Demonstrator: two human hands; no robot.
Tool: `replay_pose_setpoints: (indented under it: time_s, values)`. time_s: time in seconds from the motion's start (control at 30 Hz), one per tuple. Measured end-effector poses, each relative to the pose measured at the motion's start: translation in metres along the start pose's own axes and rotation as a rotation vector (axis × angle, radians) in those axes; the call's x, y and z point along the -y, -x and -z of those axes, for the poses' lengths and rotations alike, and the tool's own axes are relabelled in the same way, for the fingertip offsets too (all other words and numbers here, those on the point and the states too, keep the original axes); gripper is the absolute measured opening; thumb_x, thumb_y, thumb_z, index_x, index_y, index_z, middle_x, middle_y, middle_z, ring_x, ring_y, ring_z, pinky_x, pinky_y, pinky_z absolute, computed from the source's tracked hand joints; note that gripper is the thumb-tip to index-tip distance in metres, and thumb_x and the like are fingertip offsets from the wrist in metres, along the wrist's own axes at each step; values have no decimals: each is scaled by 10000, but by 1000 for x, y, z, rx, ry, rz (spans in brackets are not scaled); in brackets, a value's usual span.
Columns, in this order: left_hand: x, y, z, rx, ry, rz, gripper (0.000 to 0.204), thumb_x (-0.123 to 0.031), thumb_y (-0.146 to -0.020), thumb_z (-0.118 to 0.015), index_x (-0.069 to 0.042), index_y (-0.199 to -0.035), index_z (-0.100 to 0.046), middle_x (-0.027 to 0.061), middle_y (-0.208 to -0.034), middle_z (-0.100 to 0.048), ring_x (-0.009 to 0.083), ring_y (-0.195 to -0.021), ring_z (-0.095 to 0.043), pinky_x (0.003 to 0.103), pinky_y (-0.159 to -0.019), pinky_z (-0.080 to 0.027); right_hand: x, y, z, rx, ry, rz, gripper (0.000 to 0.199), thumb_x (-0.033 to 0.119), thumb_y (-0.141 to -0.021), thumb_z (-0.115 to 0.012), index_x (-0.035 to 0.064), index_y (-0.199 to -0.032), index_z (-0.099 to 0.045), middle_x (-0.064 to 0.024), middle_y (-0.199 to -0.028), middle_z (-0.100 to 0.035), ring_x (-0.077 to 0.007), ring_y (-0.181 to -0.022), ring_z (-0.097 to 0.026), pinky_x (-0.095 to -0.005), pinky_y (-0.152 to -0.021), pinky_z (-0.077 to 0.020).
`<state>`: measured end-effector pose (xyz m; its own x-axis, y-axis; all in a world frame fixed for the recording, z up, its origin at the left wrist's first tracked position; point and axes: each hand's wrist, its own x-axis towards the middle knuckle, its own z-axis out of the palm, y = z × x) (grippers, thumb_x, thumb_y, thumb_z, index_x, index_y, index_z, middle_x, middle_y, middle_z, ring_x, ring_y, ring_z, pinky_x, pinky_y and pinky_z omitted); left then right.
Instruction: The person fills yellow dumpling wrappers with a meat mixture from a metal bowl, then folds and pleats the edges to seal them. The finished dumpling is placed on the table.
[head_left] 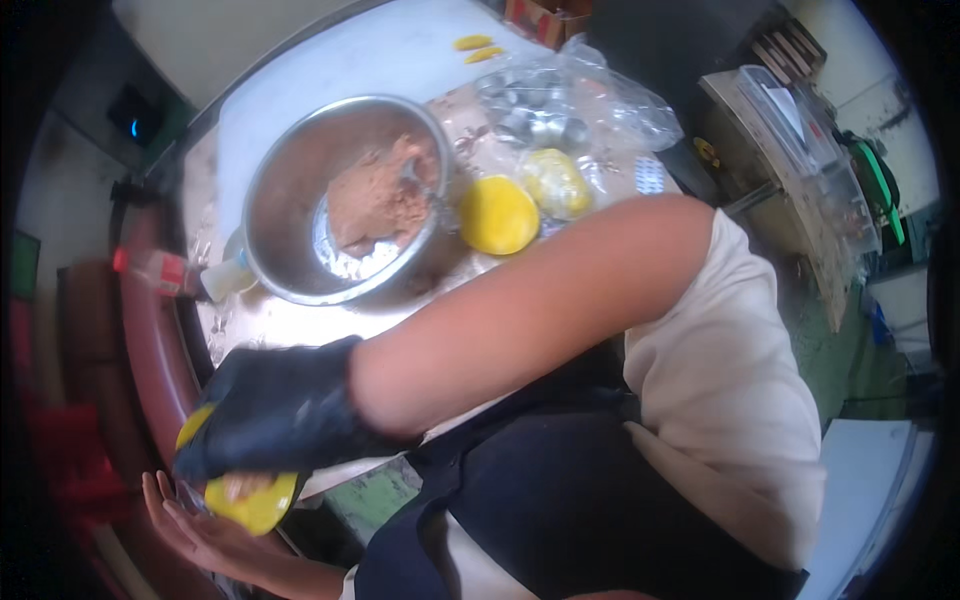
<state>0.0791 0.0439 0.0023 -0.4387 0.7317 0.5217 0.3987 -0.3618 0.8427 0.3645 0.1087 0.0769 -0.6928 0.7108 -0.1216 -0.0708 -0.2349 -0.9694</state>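
My right arm crosses the view toward the lower left. Its hand, my right hand [265, 410], wears a black glove and is over a flat yellow piece [262, 505], which looks like dough. A small lump of pale brownish filling [243, 486] lies on that piece. The glove hides its own fingers. Beside the yellow piece is my left hand [190, 530], bare, with fingers stretched out. Whether it bears the piece's weight I cannot tell. Farther back, a large steel pot [262, 190] holds a brownish mass of filling [375, 200] with a metal utensil in it.
Right of the pot sit a yellow round [498, 215] and a plastic-wrapped yellow lump [557, 184]. Behind them lies a clear plastic bag [630, 100] by small metal cups. Two yellow pieces [473, 43] lie farther back. A red-capped bottle [155, 270] is at the left.
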Motion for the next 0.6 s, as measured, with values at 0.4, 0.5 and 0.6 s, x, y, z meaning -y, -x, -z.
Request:
replay_pose_setpoints:
  time_s: [0.4,0.5,0.6]
  values:
    - [3,8,-2,-6,-464,-378,197,-156,-919,-595,-32,-1057,-659,108,-1101,-608,220,-1065,-568,322,-919,-425,-53,158,112,-457,957,310,380,138,-999,-452,-45,-1331,-419,-180,-1273,-534,-256,-1149,-561,-393,-1029,-456]
    - [-2,6,7,35,-383,-2,268,-240,-930,-615,-23,-1080,-657,74,-1018,-642,162,-942,-598,283,-848,-453,-60,162,121,-507,104,243,394,139,-990,-469,-47,-1332,-416,-180,-1250,-551,-253,-1131,-573,-365,-1010,-465]
    - [-16,17,-11,-49,-244,-33,272,-227,-948,-589,6,-1072,-654,84,-986,-657,146,-895,-598,265,-822,-455,-63,152,114,-310,-575,200,451,95,-919,-574,-19,-1331,-431,-162,-1241,-559,-248,-1130,-576,-350,-987,-480]
